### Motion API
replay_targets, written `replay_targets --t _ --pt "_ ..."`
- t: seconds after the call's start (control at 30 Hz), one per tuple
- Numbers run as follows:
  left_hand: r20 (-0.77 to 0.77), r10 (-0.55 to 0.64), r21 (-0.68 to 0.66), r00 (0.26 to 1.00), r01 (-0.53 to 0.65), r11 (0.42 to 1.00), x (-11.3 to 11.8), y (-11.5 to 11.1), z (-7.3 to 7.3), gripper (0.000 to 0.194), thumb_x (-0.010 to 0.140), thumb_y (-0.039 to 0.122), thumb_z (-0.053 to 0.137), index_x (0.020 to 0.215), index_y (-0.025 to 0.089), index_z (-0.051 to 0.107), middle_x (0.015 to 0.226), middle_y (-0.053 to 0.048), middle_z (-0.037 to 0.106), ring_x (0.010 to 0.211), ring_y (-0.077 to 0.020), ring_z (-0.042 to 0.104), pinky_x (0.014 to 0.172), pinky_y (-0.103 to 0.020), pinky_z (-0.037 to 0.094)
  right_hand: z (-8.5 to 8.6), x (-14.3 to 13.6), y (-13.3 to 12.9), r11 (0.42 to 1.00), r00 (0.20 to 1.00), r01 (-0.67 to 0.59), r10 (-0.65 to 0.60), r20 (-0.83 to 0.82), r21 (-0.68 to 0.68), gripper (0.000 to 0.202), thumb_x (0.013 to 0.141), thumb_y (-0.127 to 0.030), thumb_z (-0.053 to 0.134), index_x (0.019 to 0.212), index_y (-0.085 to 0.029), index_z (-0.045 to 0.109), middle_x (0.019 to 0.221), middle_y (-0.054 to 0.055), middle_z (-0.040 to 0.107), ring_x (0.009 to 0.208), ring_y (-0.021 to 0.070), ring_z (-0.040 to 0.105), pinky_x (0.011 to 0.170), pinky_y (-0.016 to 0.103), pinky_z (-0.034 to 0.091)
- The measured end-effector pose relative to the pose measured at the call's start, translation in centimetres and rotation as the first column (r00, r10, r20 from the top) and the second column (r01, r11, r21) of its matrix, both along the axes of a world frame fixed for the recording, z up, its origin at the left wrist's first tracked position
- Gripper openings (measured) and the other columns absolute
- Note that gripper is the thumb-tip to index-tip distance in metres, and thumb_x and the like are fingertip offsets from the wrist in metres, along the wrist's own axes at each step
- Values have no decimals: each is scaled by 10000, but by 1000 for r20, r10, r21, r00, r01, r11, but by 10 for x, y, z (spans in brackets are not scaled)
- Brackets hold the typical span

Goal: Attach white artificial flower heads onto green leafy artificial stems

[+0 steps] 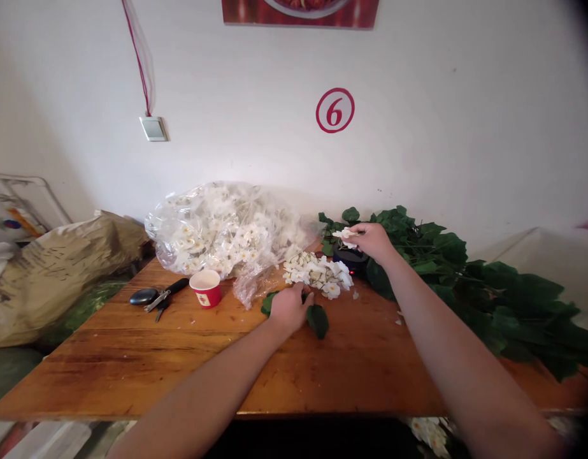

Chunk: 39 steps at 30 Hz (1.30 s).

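Observation:
My right hand (374,240) pinches a white artificial flower (344,237) above a dark round device (351,260) with a small red light. Closer to me, my left hand (290,308) is closed on a sprig of green leaves (317,320), which stick out on both sides of the fingers; its stem is mostly hidden. Just beyond the left hand lies a pile of loose white flowers (322,275). A heap of green leafy stems (446,268) spreads along the table's right side, partly behind my right forearm.
A clear plastic bag of white flowers (222,229) rests against the wall. Left of it stand a red paper cup (205,290) and keys with a nail clipper (160,299) on the wooden table (179,363). A large brown sack (59,274) sits beyond the left edge.

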<state>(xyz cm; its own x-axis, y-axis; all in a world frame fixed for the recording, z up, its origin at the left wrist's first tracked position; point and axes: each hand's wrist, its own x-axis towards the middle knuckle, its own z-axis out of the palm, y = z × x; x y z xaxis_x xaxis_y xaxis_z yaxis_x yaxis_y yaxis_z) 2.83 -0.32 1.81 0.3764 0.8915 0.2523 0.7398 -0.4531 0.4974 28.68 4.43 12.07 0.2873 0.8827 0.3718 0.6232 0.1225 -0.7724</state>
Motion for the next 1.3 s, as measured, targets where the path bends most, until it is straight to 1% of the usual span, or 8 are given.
replay_targets --t 0.1,0.23,0.37,0.6,0.87,1.03,1.17,1.3 --pt "-31 9 9 999 -8 1000 0 1 -1 224 899 392 494 961 217 619 859 -34 693 776 -192 636 621 -260 352 0 18 24 995 989 50 -37 142 -89 291 607 -333 743 810 -126 738 605 29 658 487 143 550 494 251 393" --pt "-61 6 29 998 -4 1000 0 1 -2 217 898 395 488 933 219 611 814 -26 684 739 -188 628 594 -261 332 -15 26 46 988 936 103 -57 349 -114 207 610 -276 743 771 -146 747 701 50 709 603 169 619 554 245 416" --pt "-74 11 20 997 -9 1000 0 0 -3 236 896 413 486 876 215 613 784 -20 675 709 -176 616 568 -259 317 -30 25 56 983 917 95 -24 399 -159 169 594 -247 758 738 -158 750 706 54 715 621 172 629 564 239 424" --pt "-102 7 1 995 -7 1000 -1 0 -3 253 876 410 498 792 208 625 739 -25 655 686 -169 598 561 -255 310 -30 26 52 985 939 111 -61 340 -129 238 647 -301 741 822 -139 745 715 60 720 584 156 627 551 233 424" --pt "-115 8 -14 993 -10 1000 -1 0 -1 246 870 398 498 817 208 646 759 -45 663 703 -184 602 587 -252 337 -31 19 46 992 976 41 -15 217 -116 298 635 -373 723 800 -125 729 516 17 620 453 132 529 463 232 368" --pt "-133 -12 -8 991 11 1000 -1 0 0 247 857 390 504 797 203 654 750 -51 660 707 -190 605 580 -253 331 -29 15 40 995 987 41 -27 158 -87 314 607 -381 733 792 -127 720 498 3 591 435 122 503 441 225 347" --pt "-136 -15 -15 991 13 1000 -1 -1 1 251 844 389 510 765 200 656 734 -51 653 695 -192 600 572 -256 324 -28 14 34 996 999 34 -32 20 -87 349 586 -379 754 819 -123 710 505 -6 587 428 118 496 430 227 351" --pt "-98 -32 -27 995 29 999 -2 0 1 241 826 381 532 733 192 648 697 -42 629 664 -180 577 562 -251 312 -27 9 28 998 989 13 -21 -144 -56 369 559 -393 788 781 -112 696 504 -6 567 427 103 469 412 224 345"
